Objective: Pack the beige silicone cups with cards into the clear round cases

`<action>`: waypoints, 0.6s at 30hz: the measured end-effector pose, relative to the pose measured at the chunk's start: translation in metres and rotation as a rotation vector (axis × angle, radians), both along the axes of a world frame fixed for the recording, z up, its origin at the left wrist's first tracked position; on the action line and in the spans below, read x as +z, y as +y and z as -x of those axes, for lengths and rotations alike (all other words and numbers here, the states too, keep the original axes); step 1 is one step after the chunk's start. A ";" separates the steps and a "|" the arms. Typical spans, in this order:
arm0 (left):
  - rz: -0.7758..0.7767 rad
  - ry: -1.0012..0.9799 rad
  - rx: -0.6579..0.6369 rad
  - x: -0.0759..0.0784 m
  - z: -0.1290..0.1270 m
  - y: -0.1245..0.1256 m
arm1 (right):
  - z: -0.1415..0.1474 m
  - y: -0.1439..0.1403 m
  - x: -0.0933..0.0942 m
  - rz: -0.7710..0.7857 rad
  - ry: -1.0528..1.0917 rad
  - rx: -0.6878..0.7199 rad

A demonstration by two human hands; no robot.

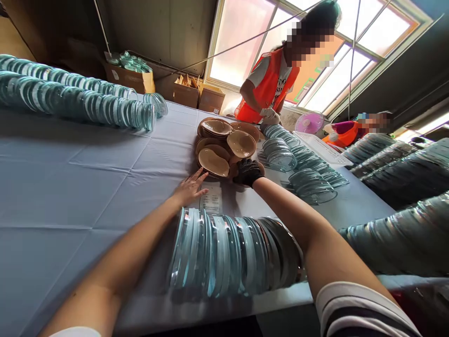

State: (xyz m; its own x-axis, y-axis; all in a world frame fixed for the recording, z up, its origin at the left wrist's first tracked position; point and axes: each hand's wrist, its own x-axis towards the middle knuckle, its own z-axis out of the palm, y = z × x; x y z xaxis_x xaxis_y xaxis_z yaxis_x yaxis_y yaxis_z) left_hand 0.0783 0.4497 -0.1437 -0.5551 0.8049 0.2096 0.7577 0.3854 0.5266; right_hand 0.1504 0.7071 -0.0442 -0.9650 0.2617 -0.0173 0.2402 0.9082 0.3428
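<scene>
A: In the head view, the left hand (189,188) lies flat on the blue-covered bench (70,178), its fingers (199,177) spread and released, tips just touching the near edge of the pile of brown dishes (224,145). Nothing is gripped there

B: And the right hand (247,172)? It wears a dark glove and sits against the right side of the same pile, fingers curled round the rim of a lower dish, so far as the glove lets one judge

A: The dishes look shallow, oval and glossy, loosely heaped rather than squarely stacked. They are probably stiff, brittle and slick, so the pile could slide if pushed from one side only

B: A hold at the rims from both sides, low down, seems safest. Between the two forearms stands a row of glass lids (235,255) on edge, with a printed paper (211,201) just beyond it

A: More glass rows lie far left (77,100) and right (301,159). A person in an orange vest (270,84) works at the far side, gloved hand (270,115) near that glass
</scene>
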 end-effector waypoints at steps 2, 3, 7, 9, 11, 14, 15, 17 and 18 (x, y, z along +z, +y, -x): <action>0.022 0.003 -0.002 0.001 0.000 0.000 | 0.002 -0.002 0.000 -0.007 -0.002 -0.007; 0.034 0.005 -0.003 0.001 0.000 0.000 | 0.003 -0.003 0.000 -0.007 -0.003 -0.015; 0.099 0.042 0.000 0.005 -0.003 0.001 | 0.004 -0.010 0.001 -0.024 0.007 -0.016; 0.136 0.063 -0.008 0.007 -0.005 0.001 | 0.003 -0.017 0.004 -0.036 0.010 0.003; 0.159 0.067 -0.020 0.009 -0.006 0.001 | 0.002 -0.024 0.007 -0.038 0.006 0.018; 0.161 0.068 -0.028 0.010 -0.006 0.000 | -0.004 -0.034 0.012 -0.035 -0.010 0.039; 0.156 0.069 -0.029 0.010 -0.006 0.001 | -0.005 -0.038 0.013 -0.031 -0.021 0.047; 0.139 0.062 -0.025 0.007 -0.005 0.001 | -0.007 -0.044 0.017 -0.013 -0.055 0.057; 0.124 0.049 -0.024 0.005 -0.004 0.002 | -0.007 -0.046 0.021 -0.001 -0.075 0.059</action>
State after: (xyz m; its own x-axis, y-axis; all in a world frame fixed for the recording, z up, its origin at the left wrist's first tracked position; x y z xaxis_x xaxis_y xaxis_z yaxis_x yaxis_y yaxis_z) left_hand 0.0824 0.4514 -0.1386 -0.5268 0.8393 0.1342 0.7912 0.4266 0.4382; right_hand 0.1576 0.6610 -0.0235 -0.9747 0.2047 -0.0897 0.1601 0.9195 0.3589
